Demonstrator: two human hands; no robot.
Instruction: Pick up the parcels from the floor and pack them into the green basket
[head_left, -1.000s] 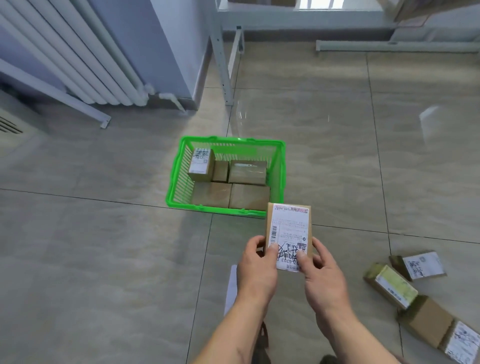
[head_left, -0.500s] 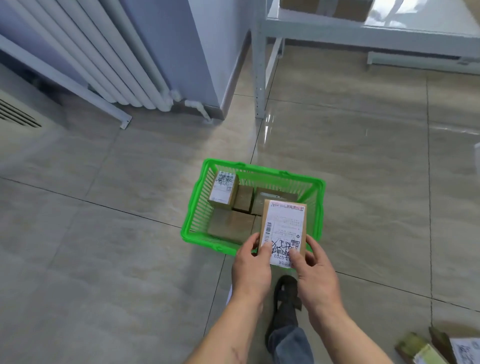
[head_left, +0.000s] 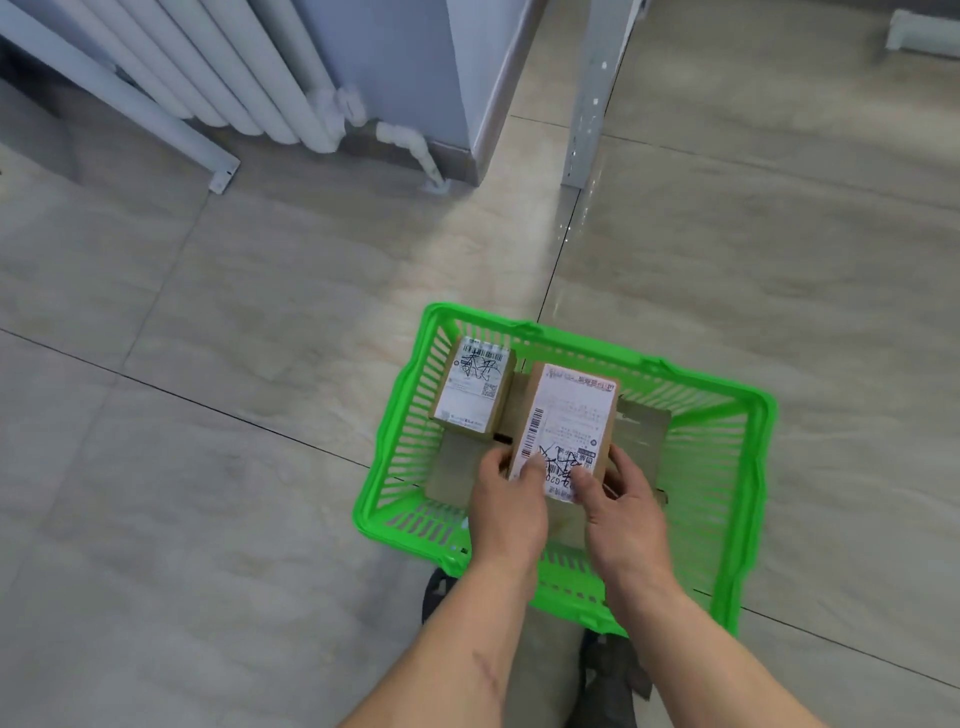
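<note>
At the far left, a white radiator stands against the wall, and its slanted support bar comes down to the tiled floor. A little to the right, a white pipe goes from the radiator into the floor, and next to it rises a grey metal post.

The green basket stands on the floor in the lower middle of the view. In its far left corner a small labelled parcel lies on top of plain brown parcels that cover the bottom of the basket.

The left hand grips the near left corner of the held parcel — the thumb lies on the white label and the other fingers are curled around the left edge. This parcel is a flat brown box with a large label facing up; it is above the middle of the basket, over the brown parcels, and whether it already touches them cannot be told. The right hand holds the near right corner in the same way, thumb on the label and fingers curled at the right side.

Below the forearms, dark shoes are partly visible on the floor — just beside the near rim of the basket.
</note>
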